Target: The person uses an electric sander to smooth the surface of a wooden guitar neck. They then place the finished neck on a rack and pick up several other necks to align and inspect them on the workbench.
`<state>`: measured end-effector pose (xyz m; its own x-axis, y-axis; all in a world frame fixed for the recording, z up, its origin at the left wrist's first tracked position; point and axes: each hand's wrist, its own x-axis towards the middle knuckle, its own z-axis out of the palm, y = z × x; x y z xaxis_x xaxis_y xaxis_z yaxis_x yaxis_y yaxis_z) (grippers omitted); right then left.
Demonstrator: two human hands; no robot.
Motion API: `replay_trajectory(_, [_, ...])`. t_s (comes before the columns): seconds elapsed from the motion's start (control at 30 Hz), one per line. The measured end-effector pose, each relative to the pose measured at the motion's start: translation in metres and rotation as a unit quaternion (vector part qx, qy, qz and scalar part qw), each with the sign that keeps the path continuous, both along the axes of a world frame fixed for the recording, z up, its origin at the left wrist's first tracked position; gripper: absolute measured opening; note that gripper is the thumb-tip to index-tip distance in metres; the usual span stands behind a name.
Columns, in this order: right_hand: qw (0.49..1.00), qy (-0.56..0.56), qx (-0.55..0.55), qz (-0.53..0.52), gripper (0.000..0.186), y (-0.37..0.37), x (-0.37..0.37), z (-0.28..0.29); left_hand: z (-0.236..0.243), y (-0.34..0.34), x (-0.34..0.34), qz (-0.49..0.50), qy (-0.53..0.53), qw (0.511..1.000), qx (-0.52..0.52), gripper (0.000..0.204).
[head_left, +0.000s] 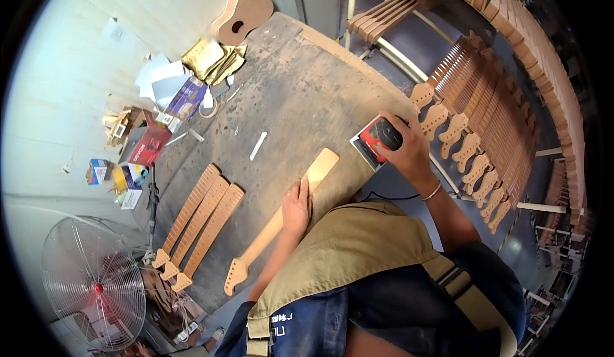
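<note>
My left hand (pixel 296 207) grips a pale wooden guitar neck (pixel 263 234) near its wide heel end. The neck lies diagonally on the workbench with no frets showing on its upper side, its headstock toward the lower left. In my right hand (pixel 412 149) is a red and black power sander (pixel 382 137), with fingers wrapped over its top. The sander is at the bench's right edge, apart from the neck. To the left, three fretted guitar necks (pixel 203 223) lie side by side, their headstocks pointing down-left.
The workbench (pixel 281 95) is dusty. A guitar body (pixel 243 15), gold sandpaper sheets (pixel 214 62) and boxes (pixel 152 141) line its far side. A white strip (pixel 258 145) lies mid-bench. A fan (pixel 96 287) stands lower left. Racked necks (pixel 486 114) fill the right.
</note>
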<state>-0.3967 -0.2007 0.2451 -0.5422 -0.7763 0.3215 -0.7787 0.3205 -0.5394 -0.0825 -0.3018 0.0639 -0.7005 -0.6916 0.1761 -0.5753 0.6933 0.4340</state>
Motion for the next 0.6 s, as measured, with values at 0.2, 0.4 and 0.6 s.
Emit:
replay_trajectory(0.2, [0.998, -0.04, 0.043, 0.005, 0.07, -0.02, 0.03, -0.015, 0.008, 0.041, 0.108, 0.153, -0.063, 0.986, 0.028, 0.062])
replay_trajectory(0.4, [0.998, -0.036, 0.0, 0.053, 0.072, -0.042, 0.071, -0.023, 0.022, 0.021, 0.148, 0.105, -0.073, 0.989, 0.075, 0.047])
replay_trajectory(0.6, [0.996, -0.025, 0.0, 0.089, 0.07, -0.058, 0.102, -0.037, 0.011, -0.01, 0.157, -0.119, -0.046, 0.955, 0.267, 0.035])
